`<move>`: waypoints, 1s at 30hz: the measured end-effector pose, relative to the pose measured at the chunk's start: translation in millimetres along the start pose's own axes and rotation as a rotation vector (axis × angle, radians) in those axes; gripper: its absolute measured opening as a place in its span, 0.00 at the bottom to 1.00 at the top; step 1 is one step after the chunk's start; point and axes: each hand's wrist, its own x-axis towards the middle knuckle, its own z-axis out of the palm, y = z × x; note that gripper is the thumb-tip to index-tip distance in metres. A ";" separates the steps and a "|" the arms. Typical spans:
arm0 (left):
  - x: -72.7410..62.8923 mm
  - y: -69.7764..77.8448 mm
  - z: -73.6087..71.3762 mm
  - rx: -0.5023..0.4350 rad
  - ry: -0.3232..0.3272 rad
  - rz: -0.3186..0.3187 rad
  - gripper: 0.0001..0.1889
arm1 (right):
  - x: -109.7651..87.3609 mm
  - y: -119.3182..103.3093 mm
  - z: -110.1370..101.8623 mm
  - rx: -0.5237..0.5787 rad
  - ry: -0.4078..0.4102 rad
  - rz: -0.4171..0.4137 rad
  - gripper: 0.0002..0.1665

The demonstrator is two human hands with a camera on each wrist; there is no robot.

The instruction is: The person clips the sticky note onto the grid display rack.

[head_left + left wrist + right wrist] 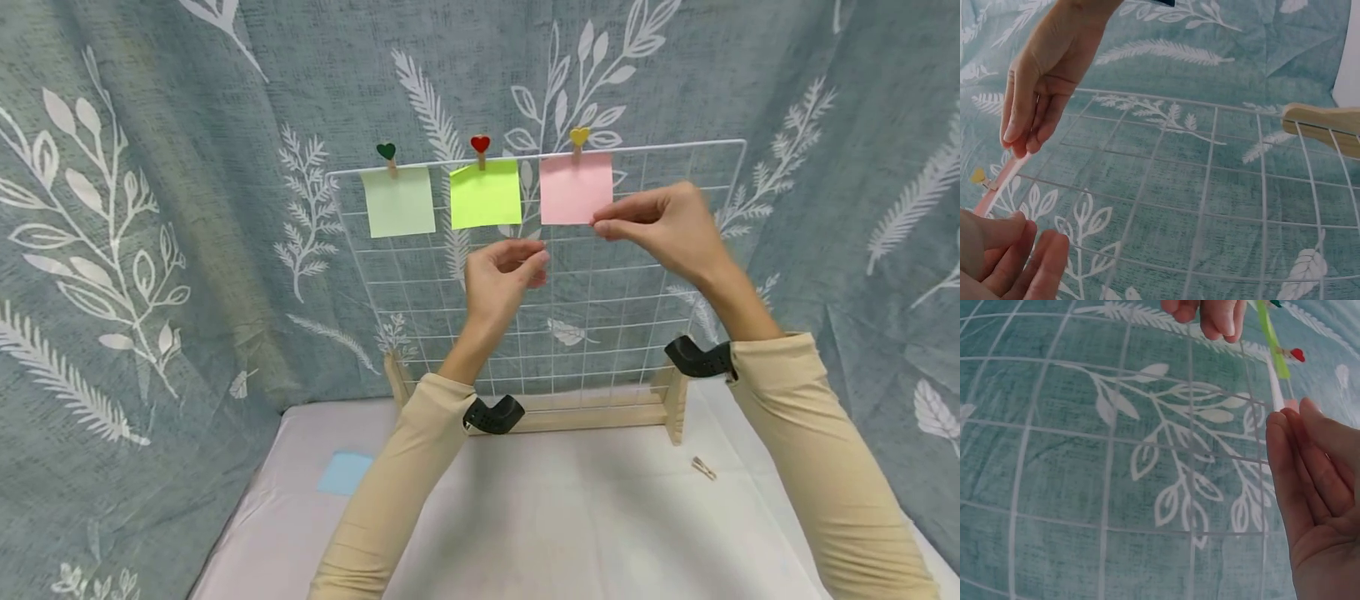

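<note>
Sleeves (840, 467) lead up — left hand (499, 275) half-curled, empty, right hand (670, 229) pinching the pink note (574, 192) — tugging could dislodge its clip (579, 139).

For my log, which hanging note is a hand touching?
The pink note, rightmost: the right hand pinches its lower right corner. The pale green note and lime note hang untouched.
</note>
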 end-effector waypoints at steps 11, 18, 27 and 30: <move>-23.6 -20.5 -18.6 0.090 -0.080 -0.005 0.09 | -23.9 16.3 4.3 -0.049 -0.037 0.051 0.12; -41.2 -33.0 -33.2 0.081 -0.038 -0.047 0.08 | -42.2 29.2 6.2 -0.048 -0.056 0.105 0.13; -68.2 -61.8 -60.7 -0.028 0.045 -0.192 0.11 | -61.3 46.6 10.1 -0.031 -0.067 0.128 0.14; -75.3 -69.7 -68.5 -0.033 0.066 -0.225 0.11 | -68.2 51.1 11.5 -0.028 -0.083 0.115 0.14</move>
